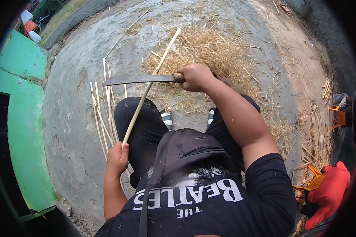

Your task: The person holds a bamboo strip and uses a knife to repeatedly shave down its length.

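Observation:
My right hand [194, 78] is closed round the wooden handle of a machete [140, 79], whose long blade points left. Between my knees and the shavings, the blade lies across a pale bamboo strip [145, 93]. My left hand [118, 158] grips the strip's lower end beside my left thigh. The strip slants up and to the right, its far end over the shavings. Whether the blade cuts into the strip or only rests against it, I cannot tell. More long, thin strips [99, 118] lie on the ground left of my leg.
A heap of curly shavings [213, 51] covers the concrete ahead. At the left stands a green wall [23, 102]. On the right, a person in red [329, 191] is beside an orange chair [313, 179], near piled strips [322, 138]. A dark bag [190, 148] rests on my lap.

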A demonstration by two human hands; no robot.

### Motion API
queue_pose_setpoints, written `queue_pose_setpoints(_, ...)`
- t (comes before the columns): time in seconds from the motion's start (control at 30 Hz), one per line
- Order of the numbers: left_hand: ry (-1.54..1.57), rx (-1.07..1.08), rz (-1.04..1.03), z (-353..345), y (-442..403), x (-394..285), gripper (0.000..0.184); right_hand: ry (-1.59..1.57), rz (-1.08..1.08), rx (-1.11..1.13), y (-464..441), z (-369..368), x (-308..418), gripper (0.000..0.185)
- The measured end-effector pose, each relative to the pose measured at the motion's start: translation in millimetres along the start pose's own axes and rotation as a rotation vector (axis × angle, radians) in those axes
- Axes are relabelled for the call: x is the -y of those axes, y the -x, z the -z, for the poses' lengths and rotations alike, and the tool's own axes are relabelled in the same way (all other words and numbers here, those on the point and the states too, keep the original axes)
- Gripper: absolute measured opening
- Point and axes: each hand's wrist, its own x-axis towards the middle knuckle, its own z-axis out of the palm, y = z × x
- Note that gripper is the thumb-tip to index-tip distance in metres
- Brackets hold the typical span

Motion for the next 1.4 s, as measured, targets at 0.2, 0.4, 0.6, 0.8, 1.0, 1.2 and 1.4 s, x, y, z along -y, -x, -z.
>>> queue_pose_setpoints(0.2,-0.009,0.037,-0.019,5.6,-0.4,10.0,0.058,0.138,0.152,-0.015,7.0,-1.6,25.5,0.018)
queue_pose_setpoints(0.4,-0.024,0.022,-0.012,4.1,-1.7,3.3,0.059,-0.058,-0.079,-0.026,-9.4,-2.1,-10.0,0.022)
queue_pose_setpoints(0.6,-0.052,0.028,-0.014,4.4,-0.4,2.3,0.06,0.09,0.079,-0.011,12.9,7.1,24.9,0.023)
queue_pose_setpoints(0.8,-0.043,0.032,-0.004,6.6,-3.1,-3.3,0.06,-0.058,-0.122,0.047,-2.5,13.3,5.3,0.027)
queue_pose_setpoints(1.0,-0.047,0.04,-0.03,3.9,0.6,9.1,0.061,0.04,-0.055,0.106,6.6,19.3,18.0,0.027)
queue_pose_setpoints(1.2,-0.021,0.041,-0.031,5.8,-7.1,3.0,0.06,0.012,-0.091,0.094,1.8,18.1,12.7,0.026)
queue_pose_setpoints(1.4,-0.032,0.022,-0.016,-0.3,-3.2,6.1,0.064,-0.003,-0.103,0.075,6.3,16.2,14.4,0.028)
